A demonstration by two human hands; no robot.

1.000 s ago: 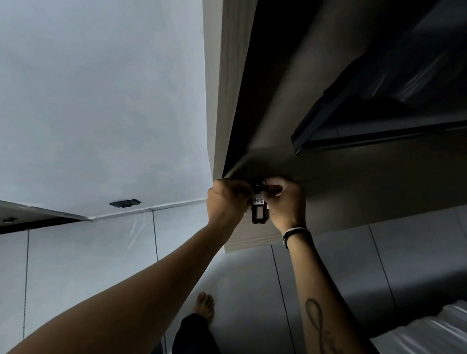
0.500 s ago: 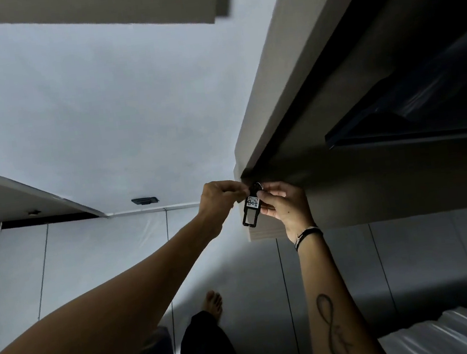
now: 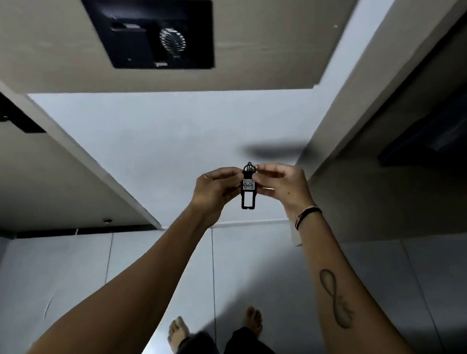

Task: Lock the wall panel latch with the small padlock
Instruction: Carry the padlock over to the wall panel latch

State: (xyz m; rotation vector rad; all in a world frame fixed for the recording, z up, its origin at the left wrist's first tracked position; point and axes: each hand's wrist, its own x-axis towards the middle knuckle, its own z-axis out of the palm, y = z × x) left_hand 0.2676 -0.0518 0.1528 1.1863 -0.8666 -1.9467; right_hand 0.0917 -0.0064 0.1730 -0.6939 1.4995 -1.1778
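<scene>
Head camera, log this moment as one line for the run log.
left hand: grip on black tag | right hand: grip on black tag | black tag: white label, hangs between hands, clear of wall | padlock, latch: not identifiable

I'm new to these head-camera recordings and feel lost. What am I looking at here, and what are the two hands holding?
There is one picture, from a wide-angle camera worn on a person's head, looking forward and down. No machine is involved: the left hand and right hand are bare, raised together. Between their fingertips they pinch a small black padlock-like object with a white handwritten label; whether it is locked is unclear. Below are the person's bare feet on a pale tiled floor. A dark recessed wall panel sits above.
</scene>
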